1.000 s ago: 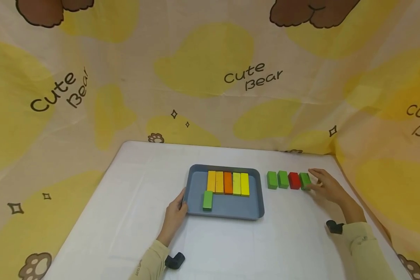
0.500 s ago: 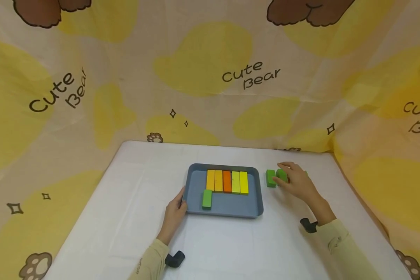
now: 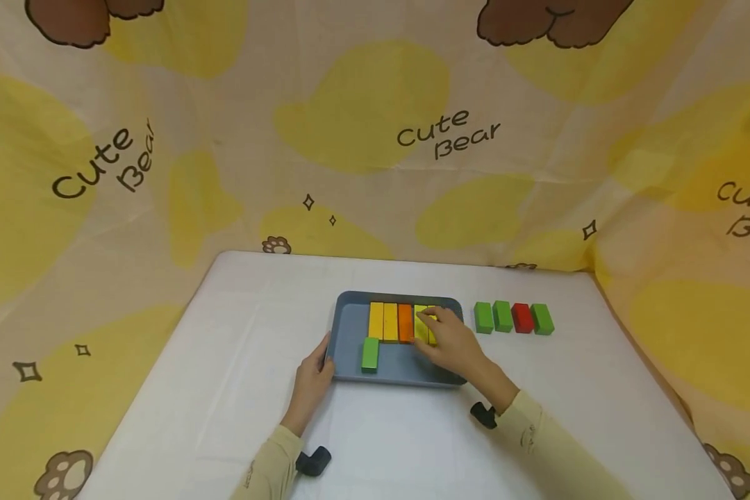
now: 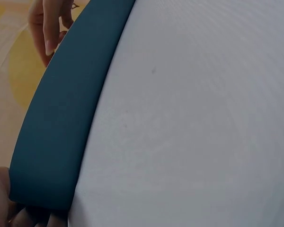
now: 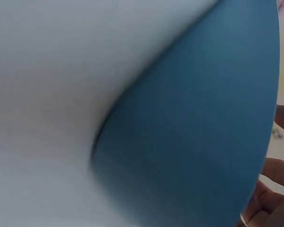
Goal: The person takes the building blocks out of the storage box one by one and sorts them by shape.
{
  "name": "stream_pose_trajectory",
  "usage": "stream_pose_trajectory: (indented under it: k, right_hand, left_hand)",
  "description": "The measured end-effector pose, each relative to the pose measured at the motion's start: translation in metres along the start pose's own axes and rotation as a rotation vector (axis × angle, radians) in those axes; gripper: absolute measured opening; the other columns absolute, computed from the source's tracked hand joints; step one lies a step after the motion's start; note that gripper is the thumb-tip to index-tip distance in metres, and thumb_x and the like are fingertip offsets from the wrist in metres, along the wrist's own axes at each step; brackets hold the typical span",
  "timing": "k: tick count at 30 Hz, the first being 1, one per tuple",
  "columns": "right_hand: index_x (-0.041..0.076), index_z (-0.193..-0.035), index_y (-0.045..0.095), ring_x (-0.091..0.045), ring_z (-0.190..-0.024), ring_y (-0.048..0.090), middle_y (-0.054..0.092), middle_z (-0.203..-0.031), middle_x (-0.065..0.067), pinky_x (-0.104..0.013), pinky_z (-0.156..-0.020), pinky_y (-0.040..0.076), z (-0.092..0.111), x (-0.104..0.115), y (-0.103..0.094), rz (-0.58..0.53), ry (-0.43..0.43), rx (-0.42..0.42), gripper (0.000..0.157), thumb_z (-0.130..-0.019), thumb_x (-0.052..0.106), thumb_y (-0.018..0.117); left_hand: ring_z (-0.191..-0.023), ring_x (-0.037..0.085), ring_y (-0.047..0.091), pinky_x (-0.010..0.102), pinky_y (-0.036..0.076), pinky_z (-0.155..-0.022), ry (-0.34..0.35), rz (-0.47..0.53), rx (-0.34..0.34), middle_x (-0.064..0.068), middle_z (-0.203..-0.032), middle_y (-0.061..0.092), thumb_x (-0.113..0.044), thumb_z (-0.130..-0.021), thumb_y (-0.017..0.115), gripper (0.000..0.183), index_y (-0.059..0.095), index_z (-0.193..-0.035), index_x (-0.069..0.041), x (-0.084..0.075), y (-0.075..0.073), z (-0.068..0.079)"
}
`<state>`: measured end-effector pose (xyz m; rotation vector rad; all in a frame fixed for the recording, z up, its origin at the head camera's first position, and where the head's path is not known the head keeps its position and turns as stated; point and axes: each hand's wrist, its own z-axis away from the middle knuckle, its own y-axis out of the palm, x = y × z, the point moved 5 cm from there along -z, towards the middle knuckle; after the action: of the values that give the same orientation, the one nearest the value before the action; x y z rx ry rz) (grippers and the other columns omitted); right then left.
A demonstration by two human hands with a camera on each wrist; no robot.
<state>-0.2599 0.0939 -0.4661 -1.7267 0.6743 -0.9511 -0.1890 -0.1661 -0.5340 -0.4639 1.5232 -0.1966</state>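
My left hand [image 3: 312, 382] grips the left edge of a grey-blue tray [image 3: 348, 323], its thumb at the rim. The left wrist view shows fingers curled under the tray's corner. My right hand [image 3: 456, 347] reaches over the tray from the right, thumb and index finger spread apart above a lime block [image 3: 421, 332], which they partly cover along with the yellow block [image 3: 432, 339] beside it. Left of these, an orange block [image 3: 405, 323] and two amber blocks [image 3: 383, 321] continue the row. A green block [image 3: 370, 355] lies in front of the row's left end.
Right of the tray, three green blocks and one red block [image 3: 522, 318] stand in a row on the white table [image 3: 400, 444]. A patterned cloth [image 3: 362, 139] hangs behind and at both sides of the table.
My right hand has swept left from the rightmost green block, past the row on the table, to over the tray. The blocks and my left hand have stayed put.
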Motion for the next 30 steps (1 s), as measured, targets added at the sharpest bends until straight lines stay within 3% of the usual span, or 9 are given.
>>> stream_pose_trajectory:
  k: [5,11,23,30]
  right_hand:
    - [0.007,-0.127,0.065,-0.027,-0.109,0.059,0.062,-0.124,-0.011,-0.039,-0.084,0.059,-0.003,0.039,0.017,-0.001,-0.067,0.007,0.057,-0.087,0.046,0.069]
    - [0.009,-0.127,0.065,-0.026,-0.109,0.058,0.061,-0.123,-0.01,-0.037,-0.085,0.059,-0.005,0.068,0.032,0.034,-0.073,0.024,0.061,-0.085,0.053,0.068]
    - [0.011,-0.127,0.066,-0.023,-0.1,0.06,0.064,-0.115,-0.009,-0.033,-0.076,0.06,-0.002,0.082,0.041,0.041,-0.032,0.001,0.063,-0.082,0.054,0.072]
    - [0.012,-0.127,0.067,-0.023,-0.104,0.059,0.063,-0.12,-0.008,-0.034,-0.081,0.059,-0.004,0.082,0.04,0.044,-0.025,0.034,0.063,-0.079,0.053,0.075]
  left_hand:
    - [-0.138,0.034,0.043,0.044,0.04,-0.112,-0.019,0.005,0.006,0.019,-0.149,0.043,-0.001,-0.094,0.045,0.054,0.039,-0.148,-0.001,0.002,0.0,0.0]
    - [-0.138,0.034,0.044,0.045,0.041,-0.111,-0.029,-0.01,0.002,0.019,-0.149,0.044,-0.002,-0.094,0.045,0.054,0.04,-0.148,-0.001,0.002,0.001,-0.001]
    - [-0.137,0.033,0.044,0.044,0.042,-0.111,-0.018,0.003,0.008,0.02,-0.148,0.043,-0.001,-0.095,0.045,0.054,0.039,-0.148,-0.001,0.0,0.001,0.0]
    - [-0.138,0.033,0.042,0.044,0.04,-0.112,-0.017,0.01,0.012,0.02,-0.15,0.042,0.0,-0.095,0.044,0.054,0.038,-0.149,-0.001,0.0,0.001,0.0]
